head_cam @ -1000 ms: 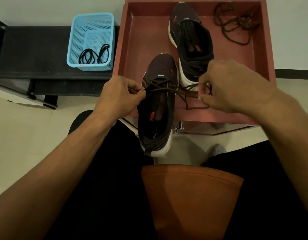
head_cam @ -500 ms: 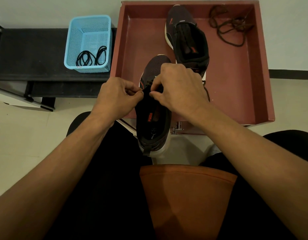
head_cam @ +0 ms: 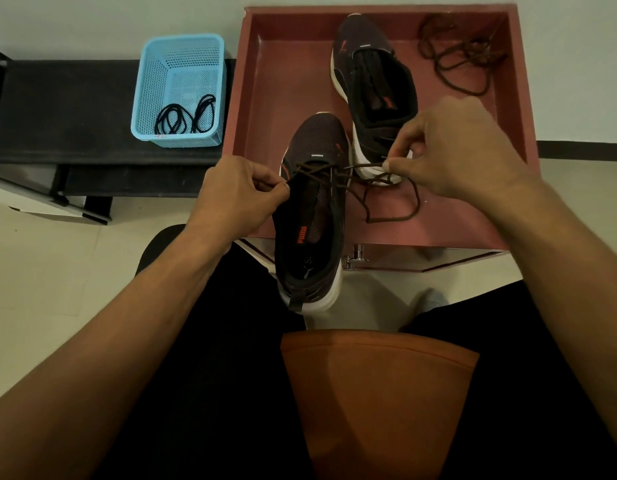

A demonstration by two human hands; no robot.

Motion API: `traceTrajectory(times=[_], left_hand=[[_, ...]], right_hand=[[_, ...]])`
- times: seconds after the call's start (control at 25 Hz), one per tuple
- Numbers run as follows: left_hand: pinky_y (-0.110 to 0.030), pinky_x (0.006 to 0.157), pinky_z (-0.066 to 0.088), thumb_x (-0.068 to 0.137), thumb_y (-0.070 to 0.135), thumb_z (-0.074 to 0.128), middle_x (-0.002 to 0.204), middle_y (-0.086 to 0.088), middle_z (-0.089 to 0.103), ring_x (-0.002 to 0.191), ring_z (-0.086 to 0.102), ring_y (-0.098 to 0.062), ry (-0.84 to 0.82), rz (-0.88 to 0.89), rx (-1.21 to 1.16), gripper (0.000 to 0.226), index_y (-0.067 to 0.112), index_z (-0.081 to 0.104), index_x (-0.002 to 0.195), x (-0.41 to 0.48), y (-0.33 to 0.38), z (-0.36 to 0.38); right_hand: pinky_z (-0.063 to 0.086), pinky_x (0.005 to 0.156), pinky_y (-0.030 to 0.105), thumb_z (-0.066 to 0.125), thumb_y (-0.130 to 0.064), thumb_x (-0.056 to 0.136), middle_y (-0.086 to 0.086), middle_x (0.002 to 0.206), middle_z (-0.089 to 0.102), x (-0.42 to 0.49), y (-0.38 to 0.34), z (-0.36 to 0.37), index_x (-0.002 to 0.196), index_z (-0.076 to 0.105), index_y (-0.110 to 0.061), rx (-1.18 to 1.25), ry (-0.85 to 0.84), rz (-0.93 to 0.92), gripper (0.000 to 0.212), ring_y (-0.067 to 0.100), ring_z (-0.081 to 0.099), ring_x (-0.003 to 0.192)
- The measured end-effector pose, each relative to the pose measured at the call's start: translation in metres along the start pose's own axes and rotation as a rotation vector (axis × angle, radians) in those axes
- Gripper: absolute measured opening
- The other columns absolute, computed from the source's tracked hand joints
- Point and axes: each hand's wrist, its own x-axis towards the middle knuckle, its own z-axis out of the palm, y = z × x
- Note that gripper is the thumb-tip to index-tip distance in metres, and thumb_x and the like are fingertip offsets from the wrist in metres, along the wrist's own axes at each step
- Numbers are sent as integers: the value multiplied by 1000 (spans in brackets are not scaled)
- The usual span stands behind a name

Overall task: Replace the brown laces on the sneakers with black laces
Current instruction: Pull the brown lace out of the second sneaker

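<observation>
Pale floor tiles (head_cam: 40, 271) are seen beneath a red tray (head_cam: 265, 98). At its near edge the brown lace (head_cam: 321, 171) is pinched by the left hand (head_cam: 237, 192) beside the near sneaker (head_cam: 310, 216). A strand is pinched by the right hand (head_cam: 463, 150), which has been drawn out rightward from the eyelets where it was half a second ago. Another crossing is judged freed; only the toe rows stay threaded. The far sneaker (head_cam: 373, 88) lies unlaced in the tray near a removed lace (head_cam: 456, 60). Black laces (head_cam: 186, 116) are left untouched in a blue basket (head_cam: 179, 57) on a black bench (head_cam: 57, 105), and nothing is seen blocking them.
</observation>
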Motion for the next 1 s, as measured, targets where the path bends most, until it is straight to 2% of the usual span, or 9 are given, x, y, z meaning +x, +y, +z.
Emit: traceTrajectory(times=[0.12, 0.2, 0.28, 0.4, 0.6, 0.64, 0.72, 0.8, 1.0], left_hand=[[-12, 62, 44, 91, 28, 76, 71, 16, 72, 62, 64, 6, -4, -3, 3, 15, 35, 76, 78, -1, 3, -2], [-11, 63, 44, 89, 30, 76, 71, 16, 72, 63, 64, 8, -2, -1, 7, 16, 37, 74, 76, -1, 5, -2], [-14, 66, 50, 88, 33, 75, 71, 14, 72, 67, 65, 9, 10, 12, 52, 10, 35, 74, 78, -3, 7, -1], [-32, 76, 58, 86, 38, 73, 78, 14, 70, 75, 66, -1, 74, 113, 138, 7, 34, 73, 92, -5, 9, 3], [-29, 66, 41, 92, 39, 69, 97, 14, 53, 91, 55, -9, 127, 453, 401, 28, 39, 73, 120, -2, 24, 17], [-30, 65, 43, 93, 41, 69, 99, 13, 54, 93, 57, -11, 123, 475, 436, 27, 39, 74, 119, 0, 25, 20], [-32, 64, 48, 92, 46, 71, 99, 10, 55, 92, 58, -12, 119, 500, 457, 25, 38, 76, 115, 5, 26, 25], [-31, 62, 43, 90, 47, 74, 96, 11, 55, 87, 54, -9, 125, 507, 440, 20, 36, 77, 107, 7, 24, 28], [-25, 67, 43, 92, 31, 75, 85, 14, 56, 75, 52, -4, 110, 387, 208, 6, 34, 71, 89, 13, 16, 23]], right_hand=[[50, 70, 31, 80, -38, 88, -7, 86, 65, -3, -4, 8, 91, 75, -32, -63, 93, 2, 8, 17, 64, 79], [49, 71, 33, 75, -41, 87, -9, 84, 65, -7, -16, 11, 92, 73, -32, -45, 149, -60, 10, 20, 65, 83], [51, 68, 32, 73, -57, 84, -12, 75, 65, -12, -34, 21, 85, 74, -31, 29, 108, -89, 25, 16, 66, 77], [55, 61, 30, 71, -74, 78, -11, 68, 67, -14, -51, 42, 74, 77, -29, 53, 2, -47, 46, 13, 66, 68], [39, 50, 8, 80, -44, 85, -13, 51, 59, -10, -39, 44, 78, 83, -23, 274, -111, 104, 22, -2, 61, 52], [45, 58, 10, 79, -41, 86, -12, 51, 60, -13, -37, 46, 78, 82, -23, 305, -109, 115, 20, 1, 62, 53], [60, 72, 30, 78, -38, 87, -7, 57, 68, -18, -36, 53, 77, 82, -24, 390, -76, 144, 18, 7, 68, 61], [63, 72, 38, 77, -34, 87, -9, 64, 72, -21, -36, 58, 78, 81, -26, 470, -39, 169, 13, 10, 71, 68], [59, 75, 27, 78, -25, 90, -12, 73, 74, -18, -32, 57, 84, 83, -25, 551, -25, 211, 7, 4, 70, 76]])
